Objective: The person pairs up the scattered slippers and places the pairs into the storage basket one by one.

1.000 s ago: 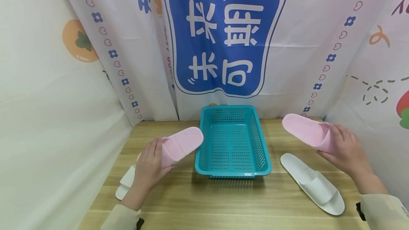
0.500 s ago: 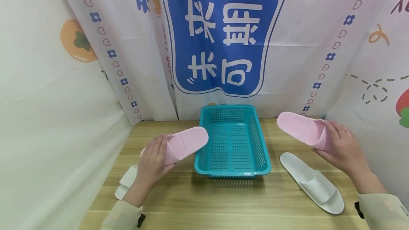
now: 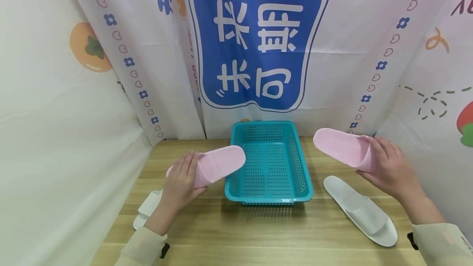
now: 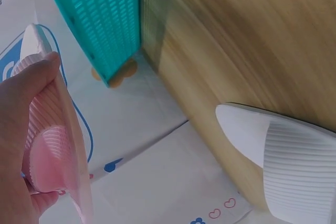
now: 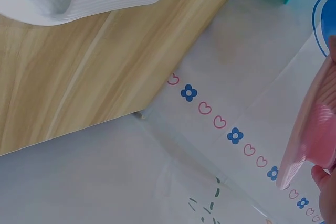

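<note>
A pink slipper (image 3: 226,161) is gripped round its strap by my left hand (image 3: 180,184), its toe end overlapping the basket's left rim in the head view. My right hand (image 3: 394,171) holds a second pink slipper (image 3: 340,146) by the strap, off to the right of the basket. Between the hands stands a teal plastic basket (image 3: 306,175) with nothing in it. The left wrist view has thumb and fingers wrapped about the pink slipper (image 4: 71,145). At the edge of the right wrist view, part of the other pink slipper (image 5: 302,129) shows with fingertips on it.
One white slipper (image 3: 360,212) lies on the wooden table (image 3: 258,241) beneath my right hand. Another white slipper (image 3: 149,206) lies at the left, partly hidden by my left arm. Printed white cloth (image 3: 173,106) hangs behind and along both sides.
My left hand has carried its pink slipper a little right, over to the basket's rim. The right hand has brought its pink slipper slightly left. The white slippers and basket have stayed put.
</note>
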Tool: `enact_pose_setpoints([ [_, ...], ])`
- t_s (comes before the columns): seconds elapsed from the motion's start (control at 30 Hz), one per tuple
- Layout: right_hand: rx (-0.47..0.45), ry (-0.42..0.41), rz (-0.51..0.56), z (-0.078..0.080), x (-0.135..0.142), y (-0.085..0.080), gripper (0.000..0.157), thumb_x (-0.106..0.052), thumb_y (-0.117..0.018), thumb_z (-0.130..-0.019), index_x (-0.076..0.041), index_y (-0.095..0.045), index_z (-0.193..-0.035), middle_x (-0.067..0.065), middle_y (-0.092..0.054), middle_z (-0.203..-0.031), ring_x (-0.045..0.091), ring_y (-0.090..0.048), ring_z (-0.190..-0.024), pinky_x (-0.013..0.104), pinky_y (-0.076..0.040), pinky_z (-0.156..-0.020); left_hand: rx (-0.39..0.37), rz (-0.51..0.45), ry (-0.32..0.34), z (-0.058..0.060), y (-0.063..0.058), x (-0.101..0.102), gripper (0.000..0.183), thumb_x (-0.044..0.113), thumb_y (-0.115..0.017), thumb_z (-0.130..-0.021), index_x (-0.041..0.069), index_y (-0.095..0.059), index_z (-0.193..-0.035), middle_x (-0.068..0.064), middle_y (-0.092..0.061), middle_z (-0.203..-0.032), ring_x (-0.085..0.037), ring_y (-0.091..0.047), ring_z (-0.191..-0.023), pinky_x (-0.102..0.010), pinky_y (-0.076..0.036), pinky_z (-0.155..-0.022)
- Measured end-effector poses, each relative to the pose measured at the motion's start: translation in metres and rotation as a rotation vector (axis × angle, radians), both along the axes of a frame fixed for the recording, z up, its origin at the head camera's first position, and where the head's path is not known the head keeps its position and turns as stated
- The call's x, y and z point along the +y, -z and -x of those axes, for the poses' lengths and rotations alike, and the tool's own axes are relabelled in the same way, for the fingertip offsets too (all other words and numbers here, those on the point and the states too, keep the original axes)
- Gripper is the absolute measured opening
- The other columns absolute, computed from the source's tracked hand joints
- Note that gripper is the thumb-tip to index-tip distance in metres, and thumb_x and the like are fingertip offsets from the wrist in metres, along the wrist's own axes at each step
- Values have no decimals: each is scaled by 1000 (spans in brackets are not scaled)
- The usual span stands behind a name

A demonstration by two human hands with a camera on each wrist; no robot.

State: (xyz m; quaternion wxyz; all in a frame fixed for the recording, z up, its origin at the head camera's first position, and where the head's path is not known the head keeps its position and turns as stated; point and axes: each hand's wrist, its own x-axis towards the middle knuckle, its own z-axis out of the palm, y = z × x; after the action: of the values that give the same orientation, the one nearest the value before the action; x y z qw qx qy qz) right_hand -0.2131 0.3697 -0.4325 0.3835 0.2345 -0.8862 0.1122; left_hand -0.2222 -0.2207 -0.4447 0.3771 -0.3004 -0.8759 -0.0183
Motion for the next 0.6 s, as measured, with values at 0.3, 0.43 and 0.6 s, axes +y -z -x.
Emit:
enact_pose_setpoints([
  [0.3,7,-21,-16,-2,-8,-7,97,-76,-39,-84,5,-46,-137,31,-49,-128,52,-46,-112,68,-43,-86,-14,15,4,1,-6,4,119,43,-96,-48,-11,-42,-139,-30,-49,-135,-45,-51,-117,-55,-44,-98],
  [0.43,21,-40,-16,-2,-12,-9,95,-74,-41,-84,5,-46,-136,30,-50,-128,51,-46,-112,68,-42,-87,-5,18,15,2,-8,6,118,43,-96,-47,-11,-43,-138,-30,-51,-134,-45,-52,-116,-56,-44,-97],
  [0.6,50,-57,-21,-1,-15,-9,94,-74,-41,-84,5,-48,-134,29,-51,-127,52,-47,-111,68,-42,-83,-5,13,41,3,-10,8,116,41,-96,-47,-10,-44,-138,-30,-51,-133,-46,-53,-115,-57,-44,-97],
])
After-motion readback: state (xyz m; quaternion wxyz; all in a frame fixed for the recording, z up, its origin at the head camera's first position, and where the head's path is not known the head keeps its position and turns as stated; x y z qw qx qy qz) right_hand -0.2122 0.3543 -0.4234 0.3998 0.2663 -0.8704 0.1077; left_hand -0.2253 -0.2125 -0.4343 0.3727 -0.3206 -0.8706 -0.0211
